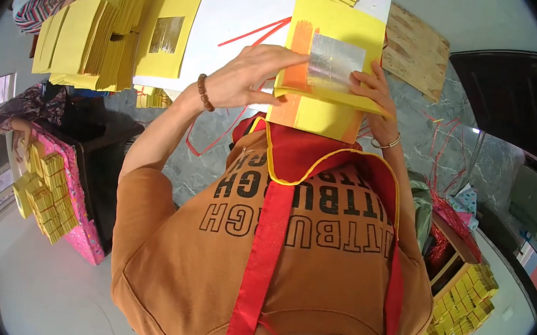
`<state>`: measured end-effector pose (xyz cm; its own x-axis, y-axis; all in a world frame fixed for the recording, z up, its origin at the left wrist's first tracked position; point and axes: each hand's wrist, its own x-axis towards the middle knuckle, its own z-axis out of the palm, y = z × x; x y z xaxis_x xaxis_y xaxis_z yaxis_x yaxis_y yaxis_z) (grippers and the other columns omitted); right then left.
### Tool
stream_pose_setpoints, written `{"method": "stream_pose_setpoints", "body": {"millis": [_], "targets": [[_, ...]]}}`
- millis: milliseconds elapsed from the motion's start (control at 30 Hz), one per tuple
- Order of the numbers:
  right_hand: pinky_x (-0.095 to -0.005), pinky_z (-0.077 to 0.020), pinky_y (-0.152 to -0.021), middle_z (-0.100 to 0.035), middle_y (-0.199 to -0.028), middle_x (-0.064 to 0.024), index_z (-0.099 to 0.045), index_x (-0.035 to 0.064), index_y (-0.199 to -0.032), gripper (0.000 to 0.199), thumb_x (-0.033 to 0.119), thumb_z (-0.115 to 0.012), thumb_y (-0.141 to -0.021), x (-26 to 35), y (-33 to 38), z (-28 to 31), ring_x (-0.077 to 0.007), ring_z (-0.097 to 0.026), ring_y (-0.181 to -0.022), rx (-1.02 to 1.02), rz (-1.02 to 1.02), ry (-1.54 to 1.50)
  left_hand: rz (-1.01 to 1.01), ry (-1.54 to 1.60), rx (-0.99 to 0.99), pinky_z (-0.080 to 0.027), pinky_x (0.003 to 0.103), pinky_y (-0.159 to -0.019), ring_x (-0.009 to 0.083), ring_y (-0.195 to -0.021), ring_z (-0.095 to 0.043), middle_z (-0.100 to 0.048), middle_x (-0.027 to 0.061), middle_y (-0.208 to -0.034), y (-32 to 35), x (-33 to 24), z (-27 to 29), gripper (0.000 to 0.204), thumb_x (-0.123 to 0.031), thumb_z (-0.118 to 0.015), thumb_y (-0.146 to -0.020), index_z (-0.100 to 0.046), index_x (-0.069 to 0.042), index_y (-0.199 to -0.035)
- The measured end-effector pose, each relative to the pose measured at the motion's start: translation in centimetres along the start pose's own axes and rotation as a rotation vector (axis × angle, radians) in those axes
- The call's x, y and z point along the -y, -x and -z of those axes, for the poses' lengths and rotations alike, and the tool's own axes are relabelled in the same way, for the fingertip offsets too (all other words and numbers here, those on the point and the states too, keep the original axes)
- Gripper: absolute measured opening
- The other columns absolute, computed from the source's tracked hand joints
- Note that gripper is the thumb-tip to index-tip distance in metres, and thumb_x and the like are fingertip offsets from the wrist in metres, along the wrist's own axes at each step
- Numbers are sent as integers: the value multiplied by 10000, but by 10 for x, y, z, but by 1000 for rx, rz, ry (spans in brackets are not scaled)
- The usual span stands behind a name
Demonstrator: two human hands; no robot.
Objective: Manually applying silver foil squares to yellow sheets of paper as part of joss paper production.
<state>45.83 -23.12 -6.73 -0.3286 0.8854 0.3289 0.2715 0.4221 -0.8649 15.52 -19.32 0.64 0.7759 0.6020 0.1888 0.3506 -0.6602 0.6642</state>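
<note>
The left hand [245, 77] lies flat, fingers pressing the silver foil square [333, 62] onto the top yellow sheet [334, 37], while the right hand [376, 90] pinches that stack's edge beside it, so smoothing seems underway, next lifting the sheet off.

Two hands, left [241, 83] and right [375, 90], two bracelets [205, 93], one silver foil square [334, 62], many yellow sheets [99, 32].

Bright, even daylight; soft shadows; foil square [334, 62] glints; fisheye bends edges, black vignette at rim.
</note>
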Motion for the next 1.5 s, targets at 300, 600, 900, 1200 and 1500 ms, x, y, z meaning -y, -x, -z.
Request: {"method": "stream_pose_setpoints", "body": {"millis": [300, 600, 900, 1200, 1500], "targets": [[-369, -310, -957, -597, -1145, -3, -668, 183, -963, 187, 188, -562, -809, 44, 3, 12, -270, -441, -1193, 58, 179, 409, -93, -254, -150, -414, 384, -866, 248, -1032, -540, -609, 67, -1085, 11, -16, -3, 296, -69, -567, -783, -607, -102, -1074], [-326, -385, -758, -641, -916, -53, -653, 124, -981, 208, 182, -628, -783, 45, 29, -3, -209, -590, -870, 64, -159, 209, 201, 7, -228, -432, 342, -621, 246, -712, -573, -597, 109, -737, 25, -27, -28, 132, -120, -515, -884, -578, -5, -902], [-228, -462, -665, -648, -900, -65, -554, 17, -1178, 414, 91, -671, -788, 50, -1, -23, -91, -579, -763, -408, -516, -245, 712, 534, -317, -353, 264, -482, 90, -511, -434, -478, 46, -554, 0, -9, -35, 238, -157, -511, -906, -481, 9, -738], [-227, -465, -749, -627, -1036, -94, -537, -20, -1199, 398, 53, -633, -819, 48, -10, -23, -98, -575, -873, -375, -580, -258, 828, 781, -322, -355, 212, -483, 37, -532, -425, -497, -20, -602, -12, -3, -32, 156, -154, -533, -896, -518, -9, -840], [-230, -474, -727, -652, -989, -113, -538, -32, -1190, 401, 61, -635, -812, 39, -14, -22, -103, -595, -851, -356, -554, -218, 809, 669, -433, -398, 257, -568, 79, -642, -527, -578, 14, -701, -10, -8, -25, 238, -125, -594, -848, -518, -29, -1052]]}}
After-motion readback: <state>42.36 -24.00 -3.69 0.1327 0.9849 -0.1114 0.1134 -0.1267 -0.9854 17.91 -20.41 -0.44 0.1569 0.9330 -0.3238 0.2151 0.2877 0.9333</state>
